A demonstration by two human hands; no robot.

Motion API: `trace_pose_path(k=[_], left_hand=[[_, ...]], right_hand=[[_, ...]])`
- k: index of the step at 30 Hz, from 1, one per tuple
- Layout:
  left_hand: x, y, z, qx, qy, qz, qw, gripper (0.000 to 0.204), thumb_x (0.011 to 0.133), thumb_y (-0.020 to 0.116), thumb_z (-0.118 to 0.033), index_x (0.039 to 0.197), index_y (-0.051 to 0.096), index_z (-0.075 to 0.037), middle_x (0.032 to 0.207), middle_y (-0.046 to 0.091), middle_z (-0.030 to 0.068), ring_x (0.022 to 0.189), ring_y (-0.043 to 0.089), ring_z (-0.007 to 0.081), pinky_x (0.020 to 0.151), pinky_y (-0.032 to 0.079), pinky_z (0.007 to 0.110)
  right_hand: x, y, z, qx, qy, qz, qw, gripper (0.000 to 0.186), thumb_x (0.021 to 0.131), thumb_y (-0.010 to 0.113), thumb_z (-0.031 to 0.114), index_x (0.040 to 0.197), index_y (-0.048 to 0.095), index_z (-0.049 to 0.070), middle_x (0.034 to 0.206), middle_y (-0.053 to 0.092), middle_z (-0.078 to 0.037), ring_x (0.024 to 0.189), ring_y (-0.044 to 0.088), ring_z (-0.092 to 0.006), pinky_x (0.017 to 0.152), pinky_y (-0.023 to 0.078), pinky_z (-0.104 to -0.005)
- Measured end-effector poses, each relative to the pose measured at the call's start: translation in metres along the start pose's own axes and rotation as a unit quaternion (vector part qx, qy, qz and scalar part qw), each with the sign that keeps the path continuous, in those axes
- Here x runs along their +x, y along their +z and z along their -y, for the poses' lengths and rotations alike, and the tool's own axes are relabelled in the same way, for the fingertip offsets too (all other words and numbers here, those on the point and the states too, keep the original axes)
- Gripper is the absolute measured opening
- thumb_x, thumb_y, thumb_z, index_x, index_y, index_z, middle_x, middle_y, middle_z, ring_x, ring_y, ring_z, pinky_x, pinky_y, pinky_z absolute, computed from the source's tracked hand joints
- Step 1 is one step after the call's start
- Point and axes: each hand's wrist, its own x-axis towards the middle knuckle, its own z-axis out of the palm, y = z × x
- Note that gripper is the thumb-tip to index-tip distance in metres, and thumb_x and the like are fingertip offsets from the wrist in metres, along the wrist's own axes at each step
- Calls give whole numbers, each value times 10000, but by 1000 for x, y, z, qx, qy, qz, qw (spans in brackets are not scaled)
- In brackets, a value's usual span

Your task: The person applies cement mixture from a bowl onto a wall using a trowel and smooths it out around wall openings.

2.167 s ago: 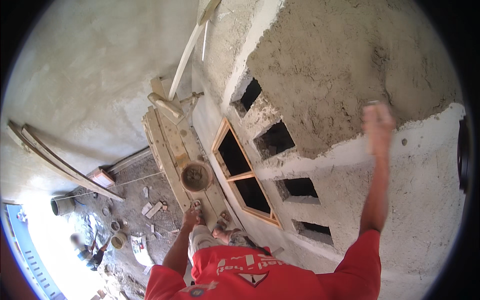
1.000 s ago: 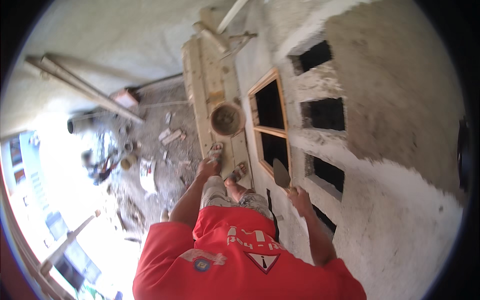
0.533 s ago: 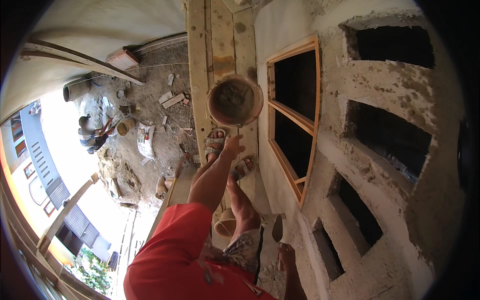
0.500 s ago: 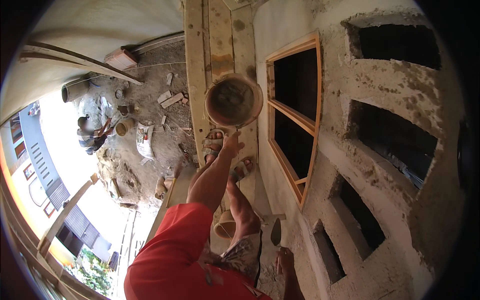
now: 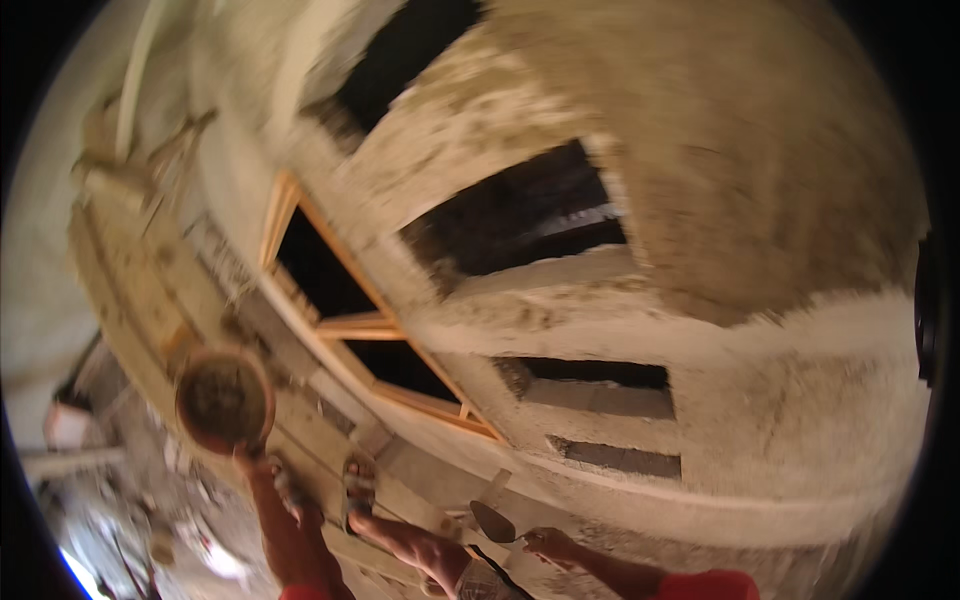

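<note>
My left hand [image 5: 247,453] is closed at the near rim of a round bucket [image 5: 184,412] with grey wet mortar [image 5: 225,400] inside. The bucket is on or just above the scaffold planks, beyond my sandalled feet; motion blur hides whether it touches them. In my right hand [image 5: 550,547], low in the picture, is a trowel [image 5: 492,522] gripped by its handle, its blade pointing left. No mortar can be made out on the blade. The plastered wall [image 5: 770,390] rises close by on the right.
Wooden planks [image 5: 130,285] run along the wall under my feet [image 5: 358,490]. An orange-brown window frame [image 5: 360,326] and several dark rectangular openings [image 5: 520,215] interrupt the wall. Down to the left lies ground with rubble and a pale sack [image 5: 215,550].
My view has swung to the right, toward the wall. My left hand has gone from open beside the bucket to closed on its rim. The trowel is still in my right hand.
</note>
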Motion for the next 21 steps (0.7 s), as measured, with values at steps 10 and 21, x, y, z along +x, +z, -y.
trace_pose_path(k=[10, 21], left_hand=[[-138, 13, -40, 460, 211, 24, 862, 335, 626, 721, -112, 940, 607, -103, 856, 608, 101, 821, 609, 338, 715, 446, 478], [-455, 251, -101, 583, 61, -10, 810, 326, 718, 625, -32, 1033, 698, 11, 938, 668, 83, 832, 639, 192, 738, 525, 365]], right_hand=[[-67, -22, 94, -228, -312, -159, 909, 359, 930, 568, 324, 1206, 652, 111, 1028, 711, -202, 936, 690, -412, 824, 547, -512], [-256, -82, 248, -494, -408, -226, 733, 229, 950, 541, 146, 1140, 632, 56, 912, 677, -197, 865, 719, -358, 708, 585, -472]])
